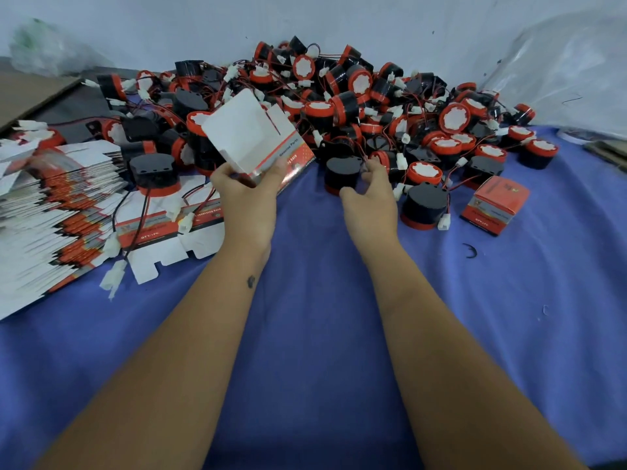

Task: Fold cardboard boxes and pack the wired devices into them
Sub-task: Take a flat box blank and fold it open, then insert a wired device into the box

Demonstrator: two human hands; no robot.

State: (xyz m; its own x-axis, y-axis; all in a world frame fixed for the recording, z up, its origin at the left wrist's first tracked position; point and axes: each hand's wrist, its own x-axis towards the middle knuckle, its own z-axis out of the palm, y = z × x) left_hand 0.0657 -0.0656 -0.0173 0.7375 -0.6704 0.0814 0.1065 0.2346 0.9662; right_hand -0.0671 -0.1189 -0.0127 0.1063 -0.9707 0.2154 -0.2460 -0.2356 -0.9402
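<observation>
With the left hand (246, 189) gripping the open box (249, 137), the right hand (368, 195) grasping a device (341, 176) should tuck its wire inside first.

Packing workshop, heaped devices (356, 106), flat cartons (57, 212)

Blue cloth (305, 334) covers work surface, slightly wrinkled. Pale grey-white wall (203, 25) behind, few small dark marks. Clear plastic sheet (570, 69) bunched at right, crumpled plastic bag (44, 49) at far left. Brown cardboard sheet (30, 93) at left edge. Light soft, even.
</observation>
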